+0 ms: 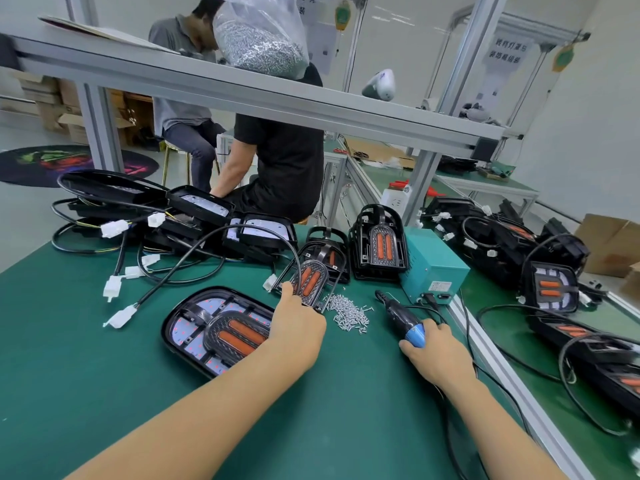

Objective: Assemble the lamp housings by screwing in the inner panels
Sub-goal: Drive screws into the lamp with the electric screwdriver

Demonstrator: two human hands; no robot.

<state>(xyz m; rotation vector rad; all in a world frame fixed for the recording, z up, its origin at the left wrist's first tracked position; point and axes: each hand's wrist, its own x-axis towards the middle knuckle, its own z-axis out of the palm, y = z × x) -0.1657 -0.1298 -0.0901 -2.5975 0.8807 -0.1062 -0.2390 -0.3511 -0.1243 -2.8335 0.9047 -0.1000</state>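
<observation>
The inner panel (309, 285), a black ribbed arch with two orange strips, is pinched by the left hand (297, 327) fingers just beyond the lamp housing (194, 329) (glossy black rim, pale board with red dots) lying flat on the green worktop (86, 393). The right hand (437, 353) fingers curl round a blue-black electric screwdriver (401, 317). Silver screws (348, 311) lie heaped between.
</observation>
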